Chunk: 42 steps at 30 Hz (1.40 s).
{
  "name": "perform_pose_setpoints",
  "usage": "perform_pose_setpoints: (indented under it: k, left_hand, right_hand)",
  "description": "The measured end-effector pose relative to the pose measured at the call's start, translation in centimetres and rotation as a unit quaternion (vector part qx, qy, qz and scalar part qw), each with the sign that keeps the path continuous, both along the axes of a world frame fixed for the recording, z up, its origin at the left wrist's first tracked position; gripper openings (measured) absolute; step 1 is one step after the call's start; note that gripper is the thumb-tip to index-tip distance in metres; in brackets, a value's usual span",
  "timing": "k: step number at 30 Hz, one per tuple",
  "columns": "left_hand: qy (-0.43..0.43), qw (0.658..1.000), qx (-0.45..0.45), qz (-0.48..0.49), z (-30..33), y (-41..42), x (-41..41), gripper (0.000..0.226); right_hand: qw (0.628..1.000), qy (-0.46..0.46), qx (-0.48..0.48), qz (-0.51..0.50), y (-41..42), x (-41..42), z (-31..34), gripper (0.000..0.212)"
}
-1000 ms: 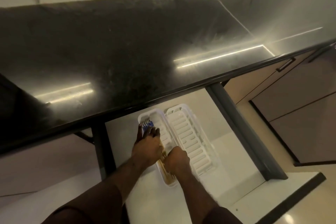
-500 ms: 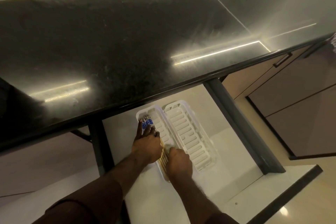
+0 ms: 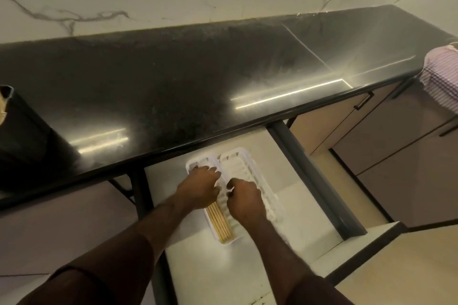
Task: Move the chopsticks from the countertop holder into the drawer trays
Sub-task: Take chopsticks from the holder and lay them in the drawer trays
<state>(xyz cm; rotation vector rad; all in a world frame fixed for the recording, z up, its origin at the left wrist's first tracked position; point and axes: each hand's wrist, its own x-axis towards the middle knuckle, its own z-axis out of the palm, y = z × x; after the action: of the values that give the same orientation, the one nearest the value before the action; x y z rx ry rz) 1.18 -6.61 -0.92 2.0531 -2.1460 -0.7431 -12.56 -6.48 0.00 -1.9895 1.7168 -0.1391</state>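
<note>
Two white slotted trays lie side by side in the open drawer [image 3: 285, 208]. The left tray [image 3: 236, 239] holds a bundle of wooden chopsticks [image 3: 220, 224]; only their near ends show. My left hand [image 3: 200, 187] lies over the far part of the bundle, fingers curled down at the tray's far end. My right hand [image 3: 244, 202] is curled into a fist over the rim between the left tray and the right tray [image 3: 247, 164]; nothing shows in it. A black holder [image 3: 17, 129] stands on the countertop at the far left edge.
The black countertop [image 3: 198, 77] overhangs the back of the drawer. A dark drawer side rail [image 3: 314, 181] runs along the right. A pink striped cloth [image 3: 441, 79] hangs over the counter's right end. Cabinet doors with dark handles are at the right.
My left hand slid up over the chopsticks' blue far ends, hiding them. My right hand came off the near ends, which now show, and sits further right. The view tilted up.
</note>
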Motion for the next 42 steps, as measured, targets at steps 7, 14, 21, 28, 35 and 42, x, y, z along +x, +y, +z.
perform_pose_setpoints:
  k: [7,14,21,28,35,42]
  left_hand:
    - [0.118,0.974,-0.167,0.102,13.3,-0.2,2.4,0.041]
    - [0.117,0.911,-0.372,0.134,25.6,3.5,9.8,0.039]
    - [0.124,0.877,-0.437,0.159,30.5,11.8,23.0,0.04]
    - [0.119,0.874,-0.425,0.201,30.8,18.0,35.1,0.039]
    - [0.124,0.871,-0.404,0.251,27.4,18.0,41.6,0.036]
    - [0.154,0.883,-0.334,0.293,22.4,13.9,44.9,0.042]
  right_hand:
    - [0.984,-0.109,-0.138,0.038,-1.6,1.4,13.5,0.013]
    - [0.941,-0.161,-0.272,0.119,0.4,8.5,24.9,0.016]
    - [0.911,-0.212,-0.331,0.124,6.9,21.1,30.1,0.018]
    - [0.913,-0.236,-0.293,0.157,10.8,33.5,29.8,0.02]
    - [0.925,-0.229,-0.241,0.185,10.7,40.8,25.6,0.023]
    - [0.946,-0.2,-0.181,0.179,7.6,44.7,20.4,0.026]
